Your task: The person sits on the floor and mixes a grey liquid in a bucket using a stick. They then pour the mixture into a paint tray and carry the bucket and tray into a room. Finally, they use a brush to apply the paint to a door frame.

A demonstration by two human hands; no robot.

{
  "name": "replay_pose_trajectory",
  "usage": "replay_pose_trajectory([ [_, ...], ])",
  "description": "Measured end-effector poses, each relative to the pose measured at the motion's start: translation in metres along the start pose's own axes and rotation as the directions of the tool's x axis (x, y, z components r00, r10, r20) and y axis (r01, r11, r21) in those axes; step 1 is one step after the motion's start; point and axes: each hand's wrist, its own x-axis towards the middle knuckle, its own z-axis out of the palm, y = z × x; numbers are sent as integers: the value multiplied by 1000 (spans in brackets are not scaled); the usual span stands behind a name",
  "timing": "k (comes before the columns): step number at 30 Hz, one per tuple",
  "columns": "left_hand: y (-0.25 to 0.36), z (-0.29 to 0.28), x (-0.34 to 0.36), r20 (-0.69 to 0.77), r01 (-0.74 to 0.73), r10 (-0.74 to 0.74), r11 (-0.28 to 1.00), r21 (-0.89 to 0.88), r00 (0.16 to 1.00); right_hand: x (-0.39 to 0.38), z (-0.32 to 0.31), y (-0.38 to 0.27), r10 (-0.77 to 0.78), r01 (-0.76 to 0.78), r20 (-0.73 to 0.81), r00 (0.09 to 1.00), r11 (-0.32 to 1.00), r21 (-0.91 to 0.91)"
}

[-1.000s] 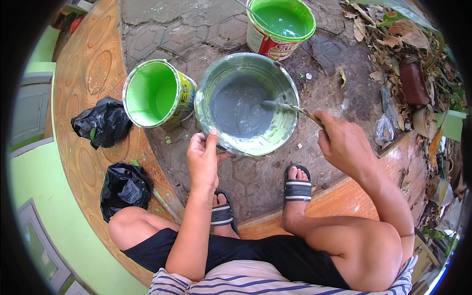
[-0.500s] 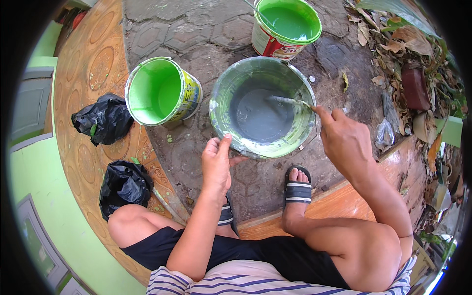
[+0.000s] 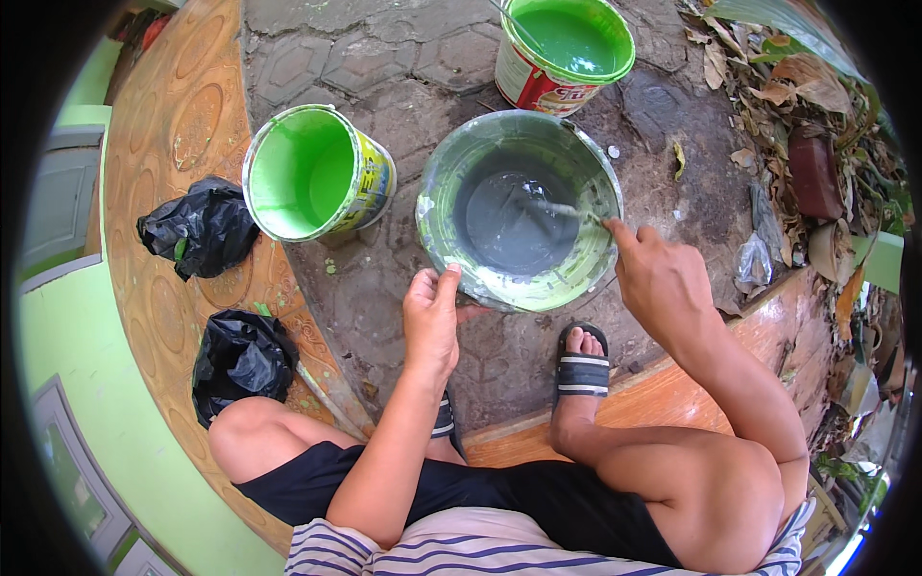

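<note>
A paint-smeared bucket (image 3: 445, 173) stands in front of me, with grey liquid (image 3: 499, 230) in its bottom and pale green streaks up its inner wall. My left hand (image 3: 431, 312) is closed on its near left rim, thumb on top and fingers beneath. In my right hand (image 3: 666, 281), at the right rim, is a paint-coated stirring stick (image 3: 552, 206), gripped near its end. Its far end dips into the grey liquid, blurred by motion, so I cannot make out its tip.
A yellow-labelled bucket (image 3: 370, 182) coated green inside leans at left. Beyond, a red-and-white bucket (image 3: 538, 86) holds green paint and a thin rod. Black plastic bags (image 3: 206, 230) lie on orange tiles at left. Dry leaves (image 3: 812, 82) and a clear plastic bag (image 3: 752, 262) are at right.
My right hand has moved a little toward me and left, swinging the stick through the grey liquid. The bucket has shifted slightly right, with my left hand still on its rim.
</note>
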Motion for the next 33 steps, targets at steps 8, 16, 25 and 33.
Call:
replay_pose_trajectory([
  [8,-5,0,-1,-20,-9,9,1000,18,1000,1,5,0,24,-24,17,1000,1000,13],
  [16,-3,2,-2,-12,3,-3,1000,9,1000,1,12,0,0,-1,47,999,999,35],
  [25,1,-3,11,-76,-49,56,995,91,996,1,19,6,49,-50,34,998,997,51],
  [33,41,-7,43,29,-117,113,945,307,993,-7,25,1,-10,10,-7,1000,998,54],
])
